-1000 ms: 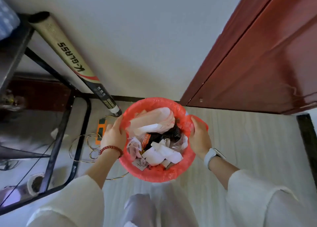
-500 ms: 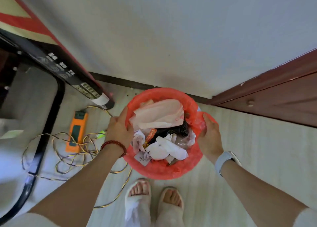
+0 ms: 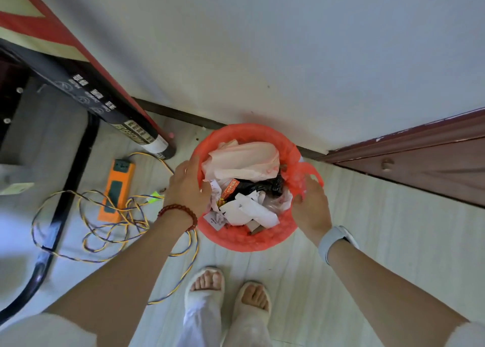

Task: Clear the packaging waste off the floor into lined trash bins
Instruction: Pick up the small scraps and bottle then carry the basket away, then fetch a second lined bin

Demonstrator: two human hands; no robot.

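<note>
One trash bin (image 3: 246, 237) with one red liner (image 3: 309, 170) stands on the floor (image 3: 367, 228) by the wall, full of waste. Two hands grip it: left hand (image 3: 187, 186) curls over the 9 o'clock rim, right hand (image 3: 311, 205) pinches the liner at 3 o'clock. One orange power strip (image 3: 116, 189) lies at 9 o'clock.

Both arms outstretched downward, left hand (image 3: 186, 186) and right hand (image 3: 311, 205) curled, gripping.

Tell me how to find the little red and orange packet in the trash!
Start at the round bin with the red liner beside the white wall, between the two hands. Among the trash, the packet lies near the left hand, against a black bag. Everything around it is white paper or pale plastic.
</note>
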